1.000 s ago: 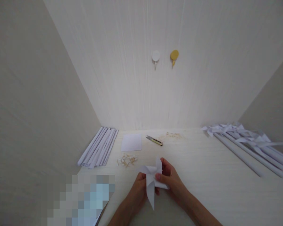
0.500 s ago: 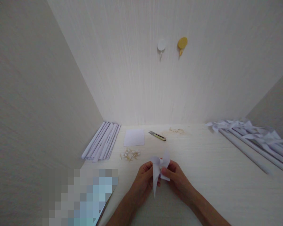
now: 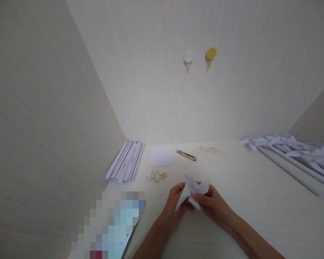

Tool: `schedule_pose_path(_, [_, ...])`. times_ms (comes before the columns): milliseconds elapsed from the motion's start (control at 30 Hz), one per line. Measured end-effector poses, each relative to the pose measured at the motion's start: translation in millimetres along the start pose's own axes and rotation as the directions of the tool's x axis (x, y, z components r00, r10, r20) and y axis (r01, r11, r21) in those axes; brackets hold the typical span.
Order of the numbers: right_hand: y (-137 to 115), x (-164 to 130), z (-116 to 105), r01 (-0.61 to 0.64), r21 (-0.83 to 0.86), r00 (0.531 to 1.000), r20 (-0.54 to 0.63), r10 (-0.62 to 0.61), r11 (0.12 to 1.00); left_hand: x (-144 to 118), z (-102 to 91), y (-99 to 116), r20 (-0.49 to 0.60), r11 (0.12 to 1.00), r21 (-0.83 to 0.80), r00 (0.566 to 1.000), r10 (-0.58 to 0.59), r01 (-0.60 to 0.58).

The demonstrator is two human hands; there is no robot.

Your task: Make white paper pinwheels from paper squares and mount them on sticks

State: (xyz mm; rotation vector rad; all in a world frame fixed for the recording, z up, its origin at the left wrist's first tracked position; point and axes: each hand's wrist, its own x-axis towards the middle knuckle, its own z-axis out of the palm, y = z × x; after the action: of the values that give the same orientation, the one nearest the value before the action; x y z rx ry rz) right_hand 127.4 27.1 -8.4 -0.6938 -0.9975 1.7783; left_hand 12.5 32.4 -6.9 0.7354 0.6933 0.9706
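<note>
Blades on the paper pinwheel are folded in — my left hand and right hand both pinch it. No stick yet; finished pinwheels lie apart on the bench.

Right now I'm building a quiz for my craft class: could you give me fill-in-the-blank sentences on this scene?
1. Both hands hold a folded ____ pinwheel.
2. The thread snips lie to the ____ of the white paper square.
3. The wall carries a white hook and a ____ one.

Missing words: paper; right; yellow
</note>
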Motion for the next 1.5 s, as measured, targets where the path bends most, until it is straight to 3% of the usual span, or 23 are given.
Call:
schedule_pose_path(533, [3.7, -7.4, -0.4, -0.037, 0.079, 0.998, -0.048, 0.041, 0.996, 1.8, 1.8, -8.8, -0.078, 0.996, 0.090, 0.997, -0.004, 0.011])
schedule_pose_path(1067, [1.3, -5.5, 4.7, 0.028, 0.146, 0.999, -0.036, -0.022, 0.989, -2.4, 2.5, -4.5, -0.072, 0.992, 0.122, 0.997, -0.014, 0.023])
schedule_pose_path(1300, [3.1, -4.0, 1.6, 0.028, 0.183, 1.000, 0.001, -0.029, 0.983, -4.1, 8.9, -3.2, -0.130, 0.987, 0.157, 0.991, 0.034, -0.013])
schedule_pose_path(1500, [10.1, -0.2, 3.1, 0.071, 0.266, 0.997, -0.043, -0.062, 0.961, -4.1, 5.9, -3.9, -0.155, 0.984, 0.176, 0.986, 0.056, -0.028])
